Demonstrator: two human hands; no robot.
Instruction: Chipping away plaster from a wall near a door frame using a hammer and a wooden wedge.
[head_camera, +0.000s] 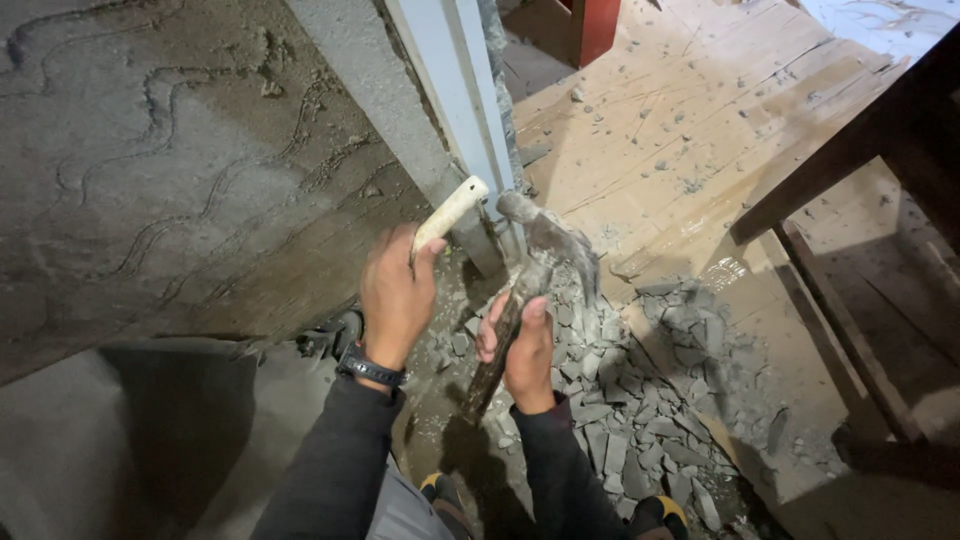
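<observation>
- Much rubble (640, 400) already lies right of our hands.
- Our left hand (395, 300) grips a chisel (450, 212); our right hand (520, 350) grips a hammer (525, 265).
- Wall (200, 180) plaster left of them remains uncut.

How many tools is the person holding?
2: a pale-handled tool in the left hand, against the wall, and a dusty hammer in the right hand, over the rubble. Others may be hidden.
</observation>
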